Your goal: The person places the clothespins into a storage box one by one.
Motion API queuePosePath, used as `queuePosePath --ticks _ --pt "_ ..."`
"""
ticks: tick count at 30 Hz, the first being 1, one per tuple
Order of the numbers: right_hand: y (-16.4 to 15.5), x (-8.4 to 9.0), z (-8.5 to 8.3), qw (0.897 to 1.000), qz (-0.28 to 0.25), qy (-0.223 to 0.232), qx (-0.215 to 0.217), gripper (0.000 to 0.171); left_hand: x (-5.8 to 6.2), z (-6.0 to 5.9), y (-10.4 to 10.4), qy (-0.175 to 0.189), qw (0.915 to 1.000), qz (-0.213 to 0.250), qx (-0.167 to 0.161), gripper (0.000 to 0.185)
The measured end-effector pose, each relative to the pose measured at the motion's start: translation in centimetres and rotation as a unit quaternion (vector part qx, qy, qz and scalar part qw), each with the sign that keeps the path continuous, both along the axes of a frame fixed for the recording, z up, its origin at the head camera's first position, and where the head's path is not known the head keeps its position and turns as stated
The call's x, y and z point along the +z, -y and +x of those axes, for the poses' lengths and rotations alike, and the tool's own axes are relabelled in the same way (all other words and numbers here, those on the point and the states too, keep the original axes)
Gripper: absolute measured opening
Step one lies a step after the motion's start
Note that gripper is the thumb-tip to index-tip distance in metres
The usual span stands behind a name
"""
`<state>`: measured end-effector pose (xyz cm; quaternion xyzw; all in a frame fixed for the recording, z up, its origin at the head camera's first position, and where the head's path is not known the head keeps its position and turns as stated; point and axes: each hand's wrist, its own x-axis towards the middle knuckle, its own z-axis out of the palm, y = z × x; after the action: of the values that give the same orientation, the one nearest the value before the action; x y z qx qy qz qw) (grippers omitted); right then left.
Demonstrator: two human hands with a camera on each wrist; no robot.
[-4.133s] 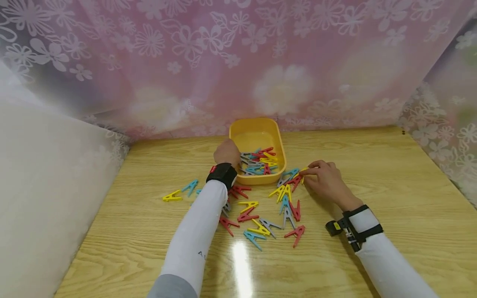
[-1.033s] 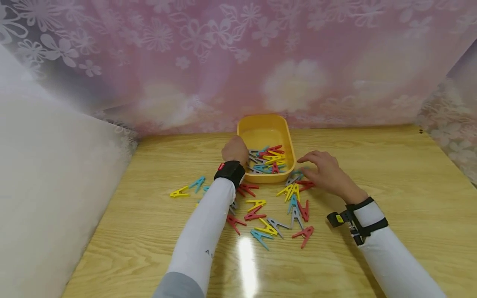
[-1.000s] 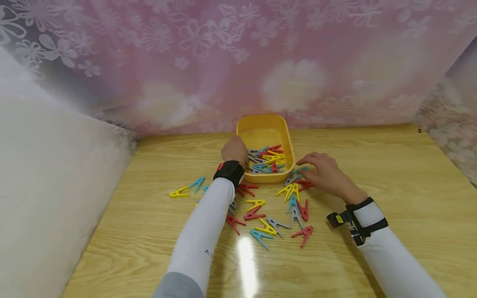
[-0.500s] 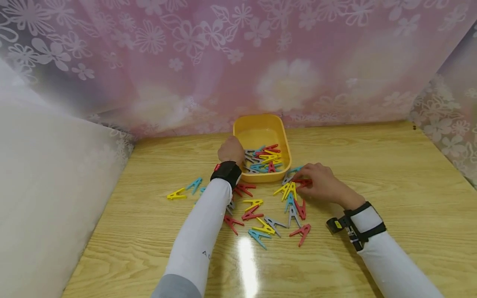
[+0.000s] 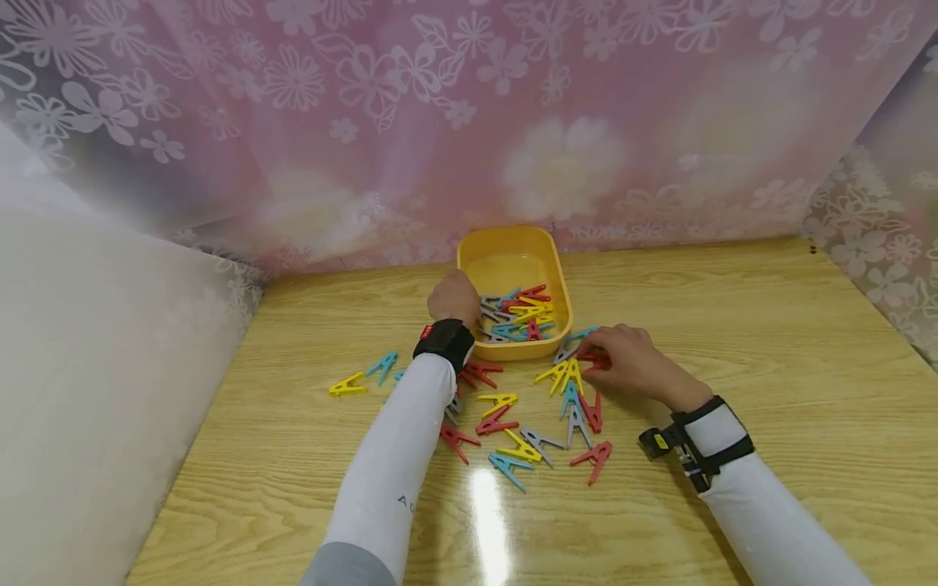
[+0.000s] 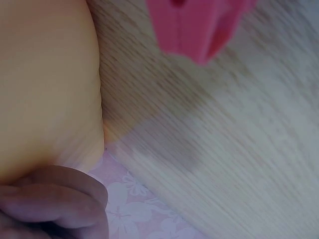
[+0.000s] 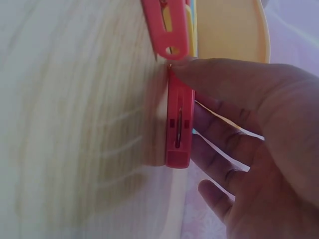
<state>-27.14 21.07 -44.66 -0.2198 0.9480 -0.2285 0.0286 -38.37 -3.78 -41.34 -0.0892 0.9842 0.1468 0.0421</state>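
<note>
Pinching one red clip (image 5: 599, 362), the right hand (image 5: 636, 366) in the head view is just right of the near right corner of one yellow bin (image 5: 506, 270), with the left hand (image 5: 453, 297) at its left rim. Two yellow clips (image 5: 563, 373) lie beside the pinched one; five clips (image 5: 524, 448) sit nearer the middle: two yellow, one red, one grey, one blue. The bin's pile overlaps too much to count. In the left wrist view, bent fingers (image 6: 60, 204) show near one red clip end (image 6: 185, 31); whether they pinch the rim I cannot tell. In the right wrist view, one thumb (image 7: 222, 75) presses the red clip, fingers behind.
</note>
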Motion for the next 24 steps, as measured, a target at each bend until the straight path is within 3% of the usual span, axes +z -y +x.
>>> queuePosePath --ticks 12,17,24 --pt "-2.3 0.2 1.2 0.999 0.026 -0.047 -0.009 0.027 -0.3 -0.2 0.1 -0.006 1.0000 0.002 -0.007 0.026" --pt "-2.2 1.8 0.9 0.996 -0.012 -0.075 -0.040 0.028 -0.2 -0.1 0.4 -0.007 0.9999 0.003 -0.007 0.027" --pt "0.0 4.4 -0.9 0.981 -0.079 -0.169 -0.051 0.031 0.0 0.1 0.1 -0.010 0.9999 0.000 -0.014 0.029"
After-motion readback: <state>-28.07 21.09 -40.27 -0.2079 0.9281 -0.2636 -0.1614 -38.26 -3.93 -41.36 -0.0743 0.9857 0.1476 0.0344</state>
